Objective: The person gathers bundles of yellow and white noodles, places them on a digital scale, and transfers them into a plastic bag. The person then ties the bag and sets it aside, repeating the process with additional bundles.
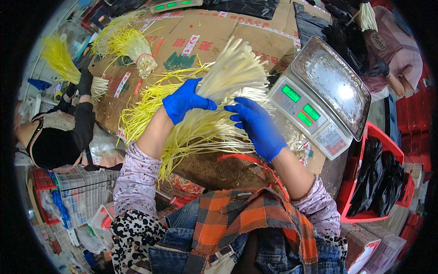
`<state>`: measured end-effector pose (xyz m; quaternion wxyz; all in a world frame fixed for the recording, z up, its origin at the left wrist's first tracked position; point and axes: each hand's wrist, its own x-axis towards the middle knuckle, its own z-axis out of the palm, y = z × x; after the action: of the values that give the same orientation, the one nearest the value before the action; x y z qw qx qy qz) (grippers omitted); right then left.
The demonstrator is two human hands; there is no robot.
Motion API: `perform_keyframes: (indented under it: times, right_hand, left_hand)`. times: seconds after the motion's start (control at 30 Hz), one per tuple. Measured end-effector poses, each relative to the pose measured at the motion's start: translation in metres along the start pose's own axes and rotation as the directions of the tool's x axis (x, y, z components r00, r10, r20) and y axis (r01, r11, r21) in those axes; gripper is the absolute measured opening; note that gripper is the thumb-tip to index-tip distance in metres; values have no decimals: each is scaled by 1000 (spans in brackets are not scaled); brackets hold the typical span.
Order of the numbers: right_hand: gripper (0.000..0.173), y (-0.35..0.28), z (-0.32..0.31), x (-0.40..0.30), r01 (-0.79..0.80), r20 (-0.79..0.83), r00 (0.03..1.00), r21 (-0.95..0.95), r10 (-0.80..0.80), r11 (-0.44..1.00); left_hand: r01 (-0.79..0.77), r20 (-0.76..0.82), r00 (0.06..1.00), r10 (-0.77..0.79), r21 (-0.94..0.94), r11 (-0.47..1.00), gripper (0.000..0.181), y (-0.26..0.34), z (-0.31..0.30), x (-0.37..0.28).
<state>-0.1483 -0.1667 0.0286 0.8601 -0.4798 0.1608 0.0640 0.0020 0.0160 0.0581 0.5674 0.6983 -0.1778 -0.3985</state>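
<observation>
My blue-gloved left hand [184, 101] grips a thick bunch of pale blanched chives [236, 70], white stalk ends fanned toward the upper right. My right hand [261, 128], in the same kind of glove, is beside the bunch with its fingers apart and nothing gripped. Beneath both hands lies a loose heap of yellow-leaved chives [212, 128], its white ends toward the scale. A red ribbon [239, 157] trails along the table edge by my right wrist. Close on the right stands a digital scale [297, 102] with lit green displays and a stained metal pan [332, 82].
Flattened cardboard [212, 30] covers the table. A tied chive bundle [145, 63] lies at upper left. One co-worker [58, 137] at left holds another bunch [65, 65]; a second person [393, 51] stands at right. A red crate [371, 217] with black bags flanks the table.
</observation>
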Motion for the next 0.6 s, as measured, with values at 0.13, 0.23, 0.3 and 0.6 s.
perform_keyframes:
  times: [0.13,0.23,0.3,0.6]
  right_hand:
    - [36,-3,0,11,134,73,989,-124,-125,983]
    - [35,-11,1,7,242,80,969,-107,-235,964]
    - [34,-9,-11,8,571,338,818,-579,-466,582]
    - [112,72,-14,-4,522,642,741,-735,-196,-432]
  left_hand:
    - [-200,70,980,188,360,911,81,-23,1,12]
    - [-167,-66,973,222,466,869,77,-17,29,-3]
    - [-210,-67,961,269,455,865,75,-32,25,-3]
    - [-226,-195,932,304,342,912,55,-48,4,13]
